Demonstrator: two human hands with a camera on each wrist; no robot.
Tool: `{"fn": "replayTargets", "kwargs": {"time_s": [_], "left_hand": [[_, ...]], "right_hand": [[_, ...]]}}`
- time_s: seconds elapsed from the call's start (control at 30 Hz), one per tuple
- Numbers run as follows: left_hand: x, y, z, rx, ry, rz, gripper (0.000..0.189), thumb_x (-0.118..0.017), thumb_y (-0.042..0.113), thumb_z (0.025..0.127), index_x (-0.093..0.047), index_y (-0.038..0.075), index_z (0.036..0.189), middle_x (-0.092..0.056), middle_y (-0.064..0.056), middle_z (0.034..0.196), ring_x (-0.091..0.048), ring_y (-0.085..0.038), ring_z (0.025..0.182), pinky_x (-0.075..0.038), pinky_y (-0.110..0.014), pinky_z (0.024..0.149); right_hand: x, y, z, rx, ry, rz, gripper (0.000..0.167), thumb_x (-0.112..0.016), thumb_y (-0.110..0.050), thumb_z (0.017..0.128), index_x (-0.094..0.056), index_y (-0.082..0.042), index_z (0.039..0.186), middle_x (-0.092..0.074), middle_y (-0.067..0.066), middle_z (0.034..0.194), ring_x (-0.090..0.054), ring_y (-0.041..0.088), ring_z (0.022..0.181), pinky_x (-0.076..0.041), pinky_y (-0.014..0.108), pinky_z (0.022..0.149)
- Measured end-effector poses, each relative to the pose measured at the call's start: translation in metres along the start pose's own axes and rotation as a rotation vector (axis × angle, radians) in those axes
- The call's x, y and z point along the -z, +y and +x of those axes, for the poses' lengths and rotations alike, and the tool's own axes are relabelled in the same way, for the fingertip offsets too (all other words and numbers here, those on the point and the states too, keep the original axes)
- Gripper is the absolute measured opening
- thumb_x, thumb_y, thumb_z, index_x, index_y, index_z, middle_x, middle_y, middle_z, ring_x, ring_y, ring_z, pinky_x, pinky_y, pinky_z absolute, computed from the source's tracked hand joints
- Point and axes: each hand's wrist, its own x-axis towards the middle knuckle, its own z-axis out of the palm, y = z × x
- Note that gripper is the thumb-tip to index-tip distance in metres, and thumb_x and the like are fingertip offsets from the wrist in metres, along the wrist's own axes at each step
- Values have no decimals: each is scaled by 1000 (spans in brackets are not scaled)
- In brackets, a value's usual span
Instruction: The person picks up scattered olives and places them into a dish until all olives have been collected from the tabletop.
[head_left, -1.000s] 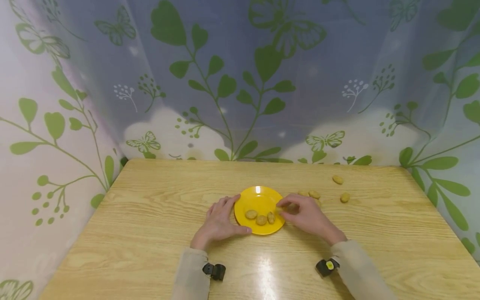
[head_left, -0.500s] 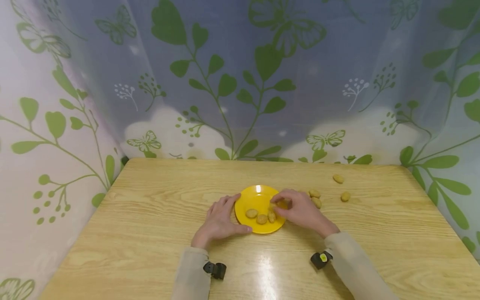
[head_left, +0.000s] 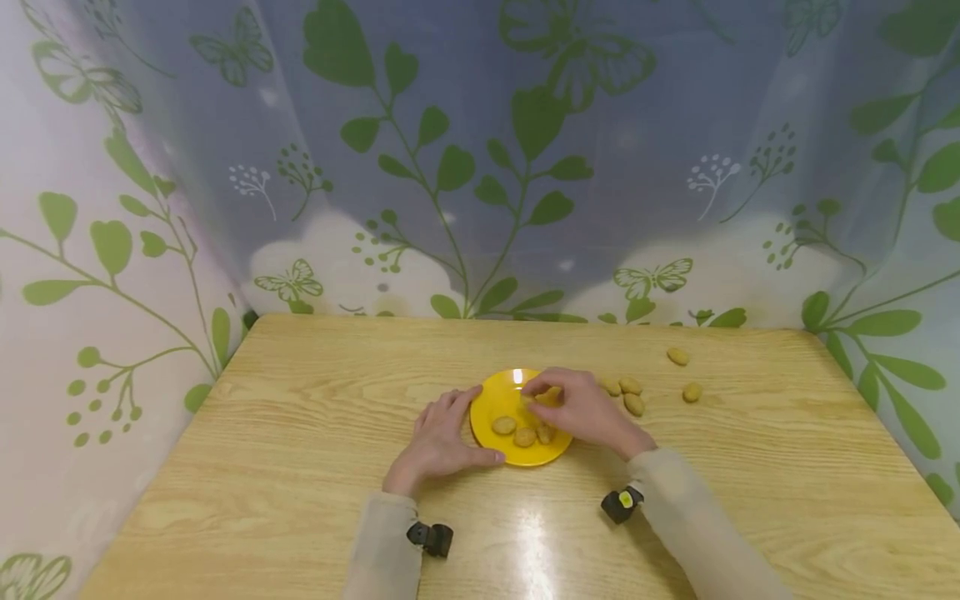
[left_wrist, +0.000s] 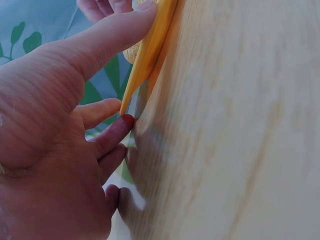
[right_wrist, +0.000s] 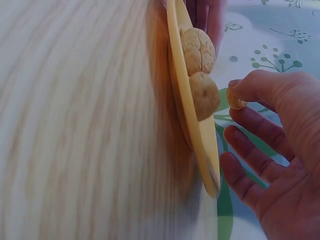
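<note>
A round yellow plate (head_left: 487, 403) sits on the wooden table, bearing three tan, wrinkle-shelled walnuts (head_left: 504, 426) near its front. My left hand (head_left: 441, 443) spreads around the plate's left side, the thumb lying on the near rim and the fingertips against the edge. Above the plate, my right hand (head_left: 588, 410) pinches another walnut (right_wrist: 236, 102) between thumb and index finger; its other fingers are loosely bent. In the right wrist view, two of the plate's walnuts (right_wrist: 204, 95) show, and the held one is clear of the plate surface.
Right of the plate, several more walnuts (head_left: 634, 405) lie on the table (head_left: 300, 467), two of them apart (head_left: 692, 392) toward the back right. A leaf-patterned curtain (head_left: 450, 167) hangs along the table's back edge.
My right hand has moved left, carrying the pinched walnut from the plate's right rim to over its middle. My left hand stays at the plate's left side.
</note>
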Motion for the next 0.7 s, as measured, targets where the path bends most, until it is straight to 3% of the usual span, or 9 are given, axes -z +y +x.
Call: {"fn": "replayTargets", "kwargs": {"time_s": [0.27, 0.7], "left_hand": [[0, 1, 0, 7, -5, -4, 104, -84, 52, 77, -31, 21, 161, -33, -17, 163, -26, -45, 152, -13, -65, 126], [0, -1, 0, -1, -4, 13, 104, -84, 53, 77, -31, 20, 161, -34, -17, 162, -28, -45, 150, -15, -65, 125]], "right_hand": [[-9, -4, 9, -46, -59, 32, 19, -77, -21, 92, -76, -23, 111, -75, -5, 112, -68, 15, 104, -58, 38, 91], [-19, -11, 20, -27, -130, 29, 18, -74, -22, 94, -76, -19, 112, -77, -3, 110, -66, 15, 102, -55, 38, 93]]}}
